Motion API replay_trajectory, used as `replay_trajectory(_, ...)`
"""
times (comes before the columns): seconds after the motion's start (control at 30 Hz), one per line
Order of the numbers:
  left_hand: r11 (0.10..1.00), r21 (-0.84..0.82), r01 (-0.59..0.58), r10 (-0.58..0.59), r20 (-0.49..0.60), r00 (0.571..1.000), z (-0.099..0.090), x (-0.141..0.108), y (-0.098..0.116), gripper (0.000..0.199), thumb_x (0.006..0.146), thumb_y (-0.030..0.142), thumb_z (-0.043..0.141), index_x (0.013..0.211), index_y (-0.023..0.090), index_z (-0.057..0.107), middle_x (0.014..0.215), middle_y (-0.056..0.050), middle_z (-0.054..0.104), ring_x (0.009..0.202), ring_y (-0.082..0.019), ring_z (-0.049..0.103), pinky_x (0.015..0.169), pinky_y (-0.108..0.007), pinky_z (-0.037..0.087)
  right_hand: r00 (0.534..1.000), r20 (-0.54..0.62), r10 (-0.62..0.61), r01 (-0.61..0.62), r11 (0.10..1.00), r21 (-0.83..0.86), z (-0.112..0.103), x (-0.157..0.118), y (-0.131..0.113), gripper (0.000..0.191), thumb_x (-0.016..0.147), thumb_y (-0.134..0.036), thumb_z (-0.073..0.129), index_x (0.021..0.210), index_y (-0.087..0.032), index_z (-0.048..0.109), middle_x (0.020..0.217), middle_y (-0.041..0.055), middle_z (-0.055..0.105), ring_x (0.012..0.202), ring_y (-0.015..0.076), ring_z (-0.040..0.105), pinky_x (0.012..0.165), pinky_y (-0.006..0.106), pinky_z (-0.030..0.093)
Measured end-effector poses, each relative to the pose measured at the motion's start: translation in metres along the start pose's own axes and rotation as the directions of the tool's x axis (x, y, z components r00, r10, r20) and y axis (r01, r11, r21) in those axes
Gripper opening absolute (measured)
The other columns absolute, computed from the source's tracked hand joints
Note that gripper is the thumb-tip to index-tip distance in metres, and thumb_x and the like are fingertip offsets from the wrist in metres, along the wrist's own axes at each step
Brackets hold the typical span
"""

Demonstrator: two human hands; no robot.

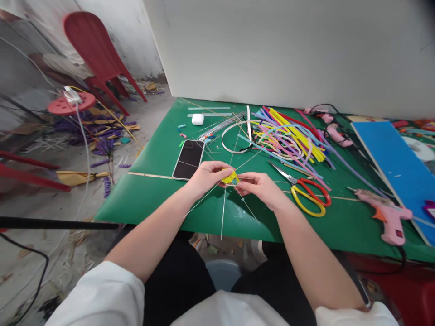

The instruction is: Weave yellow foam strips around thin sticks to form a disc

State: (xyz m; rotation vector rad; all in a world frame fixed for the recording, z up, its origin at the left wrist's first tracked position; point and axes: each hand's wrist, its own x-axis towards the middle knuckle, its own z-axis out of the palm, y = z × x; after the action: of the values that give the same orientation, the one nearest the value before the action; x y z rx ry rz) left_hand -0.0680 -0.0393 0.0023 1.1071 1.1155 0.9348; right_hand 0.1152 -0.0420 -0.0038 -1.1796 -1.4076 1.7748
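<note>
Between my two hands, just above the table, is a small yellow piece [230,176] with several thin pale rods [223,215] spreading out from it like spokes. My left hand [212,174] is closed on its left side, thumb on top and fingers underneath. From the right, my right hand [255,184] pinches the edge of the same piece with thumb and forefinger. A small light-blue bit shows by those fingertips; what it belongs to is unclear. Behind my left hand lies a dark phone [189,159]. Scissors [302,188] with red and yellow handles rest open to the right.
Colourful fuzzy strips [288,136] lie heaped at the back of the green table [146,203]. A white earphone case [197,119] sits left of them. Rightward are a pink glue gun [387,213] and a blue board [390,158]. Someone sits near the red chair [91,45].
</note>
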Motion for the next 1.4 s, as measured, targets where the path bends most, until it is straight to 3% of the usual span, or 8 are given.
replay_trajectory(0.17,1.0,0.002,0.007,-0.007,0.059,0.998,0.003,-0.001,0.0,0.025,0.067,0.031,0.069,0.084,0.013,0.065,0.067,-0.002,0.065,0.059,-0.01,0.061,0.05,-0.02,0.052,0.991,-0.123,-0.057,0.047,0.996,-0.081,0.002,0.003,0.002,0.026,0.063,-0.033,0.07,0.081,-0.015,0.067,0.063,0.0009,0.065,0.058,0.012,0.059,0.063,0.028,0.05)
replay_trajectory(0.5,0.996,0.08,-0.039,0.048,-0.121,0.991,0.004,0.001,-0.004,0.021,0.066,0.031,0.068,0.075,0.012,0.064,0.063,-0.001,0.062,0.057,-0.01,0.059,0.056,-0.024,0.053,0.974,-0.055,-0.219,0.155,0.824,-0.545,0.0,-0.011,-0.008,0.023,0.077,-0.037,0.054,0.07,-0.018,0.066,0.063,0.0014,0.066,0.058,0.015,0.059,0.055,0.026,0.041)
replay_trajectory(0.63,0.952,0.296,-0.074,0.118,-0.132,0.984,0.004,0.0,-0.005,0.022,0.07,0.034,0.063,0.076,0.013,0.066,0.061,-0.001,0.061,0.056,-0.011,0.057,0.054,-0.023,0.05,0.94,-0.077,-0.331,0.17,0.654,-0.737,0.007,-0.018,-0.011,0.021,0.08,-0.031,0.051,0.072,-0.021,0.067,0.068,0.0012,0.067,0.063,0.0156,0.059,0.055,0.026,0.038)
replay_trajectory(0.8,0.8,0.589,-0.112,0.195,-0.079,0.978,0.008,-0.004,-0.002,0.023,0.074,0.035,0.056,0.077,0.016,0.068,0.056,0.0,0.06,0.051,-0.011,0.054,0.048,-0.02,0.04,0.87,0.016,-0.494,0.217,0.354,-0.91,0.015,-0.026,-0.017,0.022,0.083,-0.024,0.047,0.071,-0.02,0.065,0.068,0.0032,0.066,0.069,0.0169,0.055,0.062,0.028,0.037)
replay_trajectory(0.93,0.766,0.625,-0.151,0.191,0.003,0.982,0.011,-0.007,-0.003,0.026,0.076,0.037,0.053,0.076,0.016,0.068,0.054,-0.001,0.059,0.05,-0.012,0.054,0.047,-0.02,0.039,0.828,0.088,-0.554,0.267,0.252,-0.93,0.013,-0.026,-0.017,0.024,0.084,-0.022,0.045,0.069,-0.019,0.064,0.066,0.0039,0.064,0.069,0.0169,0.053,0.064,0.028,0.037)
replay_trajectory(1.07,0.829,0.542,-0.139,0.134,0.049,0.99,0.012,-0.009,-0.006,0.027,0.075,0.039,0.054,0.079,0.015,0.067,0.058,-0.001,0.06,0.049,-0.011,0.056,0.046,-0.02,0.042,0.818,0.075,-0.57,0.266,0.259,-0.928,0.008,-0.022,-0.016,0.024,0.086,-0.024,0.044,0.074,-0.018,0.064,0.071,0.0045,0.066,0.072,0.0172,0.054,0.067,0.029,0.038)
replay_trajectory(1.17,0.87,0.483,-0.101,0.064,0.093,0.994,0.012,-0.009,-0.006,0.027,0.074,0.039,0.057,0.079,0.014,0.066,0.059,-0.001,0.059,0.049,-0.011,0.055,0.045,-0.02,0.044,0.862,0.036,-0.506,0.224,0.315,-0.922,0.002,-0.021,-0.018,0.021,0.085,-0.026,0.047,0.076,-0.019,0.065,0.075,0.0039,0.067,0.076,0.0176,0.055,0.067,0.028,0.038)
replay_trajectory(1.4,0.965,0.262,-0.001,-0.054,0.201,0.978,0.006,-0.008,0.001,0.021,0.069,0.032,0.064,0.073,0.011,0.065,0.056,0.0,0.058,0.048,-0.008,0.053,0.045,-0.019,0.045,0.985,-0.025,-0.168,0.096,0.671,-0.735,-0.014,-0.032,-0.032,0.027,0.081,-0.04,0.05,0.073,-0.021,0.067,0.067,-0.0013,0.066,0.056,0.0119,0.052,0.051,0.024,0.034)
